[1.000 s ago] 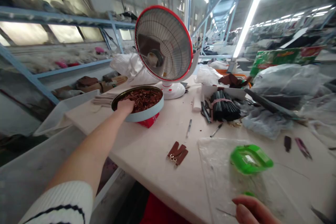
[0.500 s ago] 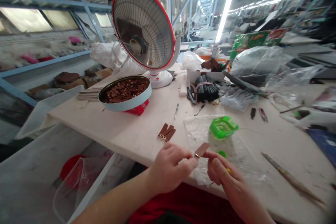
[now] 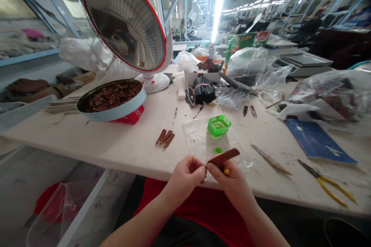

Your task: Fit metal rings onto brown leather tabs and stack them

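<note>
In front of my body, both hands meet at the table's front edge over a brown leather strip (image 3: pixel 224 157). My left hand (image 3: pixel 185 171) is closed, its thumb and fingertips pinching the strip's near end, where a small ring is mostly hidden. My right hand (image 3: pixel 232 179) pinches the strip close to that same end, so the long part sticks out up and to the right. A yellow tip (image 3: pixel 226 171) pokes out of the right fist; the rest of it is hidden. Several finished-looking brown leather tabs with rings (image 3: pixel 165 138) lie to the left on the table.
A round tin of brown pieces (image 3: pixel 116 112) rests tilted on a red box, before a red-rimmed fan heater (image 3: pixel 124 23). A green dish (image 3: pixel 219 125) stands on a plastic sheet. To the right lie a pointed blade (image 3: pixel 271 159), yellow-handled pliers (image 3: pixel 327 182) and a blue booklet (image 3: pixel 320 141).
The view has swung to the right, bringing the pliers and booklet into sight. My hands have come closer together, and the leather strip now shows longer above the right hand.
</note>
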A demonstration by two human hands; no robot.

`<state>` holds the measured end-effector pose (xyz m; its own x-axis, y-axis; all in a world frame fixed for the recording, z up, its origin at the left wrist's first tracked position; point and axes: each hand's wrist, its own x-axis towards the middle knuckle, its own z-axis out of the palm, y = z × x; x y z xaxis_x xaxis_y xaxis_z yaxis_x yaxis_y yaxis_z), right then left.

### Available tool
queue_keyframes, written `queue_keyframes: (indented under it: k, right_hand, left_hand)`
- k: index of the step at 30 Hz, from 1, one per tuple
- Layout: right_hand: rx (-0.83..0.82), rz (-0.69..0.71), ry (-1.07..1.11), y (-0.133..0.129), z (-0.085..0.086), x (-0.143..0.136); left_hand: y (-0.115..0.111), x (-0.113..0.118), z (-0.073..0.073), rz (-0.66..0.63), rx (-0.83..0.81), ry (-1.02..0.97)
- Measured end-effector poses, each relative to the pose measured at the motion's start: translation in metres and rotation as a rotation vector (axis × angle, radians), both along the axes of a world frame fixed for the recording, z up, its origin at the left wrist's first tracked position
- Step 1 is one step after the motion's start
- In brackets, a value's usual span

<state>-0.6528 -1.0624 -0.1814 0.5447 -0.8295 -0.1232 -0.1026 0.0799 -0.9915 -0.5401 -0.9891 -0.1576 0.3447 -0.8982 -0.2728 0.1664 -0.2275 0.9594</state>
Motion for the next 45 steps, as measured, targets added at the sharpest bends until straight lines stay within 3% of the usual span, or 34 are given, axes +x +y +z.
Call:
queue_keyframes:
  k: [5,9,16,19,25,31,34,37,42,43,45]
  right_hand:
    - [0.004,0.027,0.025,-0.009,-0.005,-0.008]
    - [0.196,0.084,-0.052,-0.012,-0.011,-0.015]
    - [0.389,0.129,-0.172,-0.005,-0.008,-0.012]
    - [0.298,0.073,-0.184,-0.002,-0.006,-0.009]
    - [0.071,-0.173,-0.18,0.005,-0.013,-0.005]
    - [0.338,-0.153,-0.429,0.003,-0.02,-0.008]
    - [0.375,-0.127,-0.404,-0.003,-0.02,-0.012]
    - [0.177,-0.107,-0.268,-0.009,-0.017,-0.013]
    - [-0.629,-0.192,0.035,-0.014,-0.014,-0.012]
    - [-0.691,-0.206,0.06,-0.015,-0.015,-0.013]
    - [-0.589,-0.183,0.046,-0.016,-0.016,-0.013]
  left_hand:
    - [0.007,-0.004,0.001,-0.06,-0.027,-0.064]
    - [0.008,-0.004,0.002,-0.144,-0.044,-0.066]
    - [-0.003,-0.005,-0.005,-0.094,-0.104,0.228]
    - [-0.007,-0.008,-0.009,-0.099,-0.11,0.208]
    - [-0.01,-0.015,-0.016,0.002,-0.148,0.165]
    - [-0.016,-0.019,-0.021,0.017,-0.251,0.289]
    - [-0.019,-0.017,-0.021,-0.036,-0.225,0.324]
    - [-0.021,-0.014,-0.02,-0.052,-0.179,0.302]
    - [-0.023,-0.014,-0.022,-0.023,-0.172,0.206]
    - [-0.024,-0.014,-0.023,-0.018,-0.172,0.197]
    - [-0.024,-0.015,-0.024,-0.016,-0.174,0.209]
